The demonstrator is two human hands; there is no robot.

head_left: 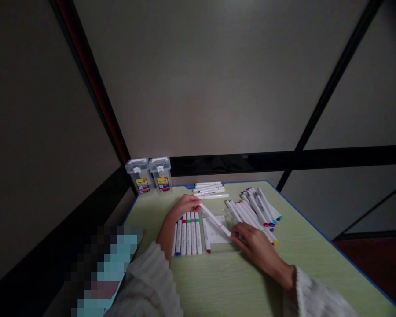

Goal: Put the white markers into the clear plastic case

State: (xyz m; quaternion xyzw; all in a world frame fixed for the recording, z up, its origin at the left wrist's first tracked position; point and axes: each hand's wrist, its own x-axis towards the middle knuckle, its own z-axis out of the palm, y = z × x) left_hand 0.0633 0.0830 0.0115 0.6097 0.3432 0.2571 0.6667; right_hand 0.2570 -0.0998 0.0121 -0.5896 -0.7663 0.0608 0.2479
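A white marker [215,219] slants between my two hands over a clear, box-like tray [229,248]. Its upper end is pinched in the fingers of my left hand [187,204], and my right hand [254,242] grips its lower end. Below it, a white sheet with faint print [216,233] shows through the clear plastic. One marker with a dark red end [207,235] lies along the tray's left side. Left of that, under my left wrist, a row of white markers [188,237] lies side by side, with blue, red, green and purple marks.
A loose heap of markers [255,207] with coloured ends lies at the right. Several more markers [209,189] lie at the table's back edge. Two clear lidded boxes [160,174] stand at the back left. A blurred-out screen-like area [115,264] is at the lower left.
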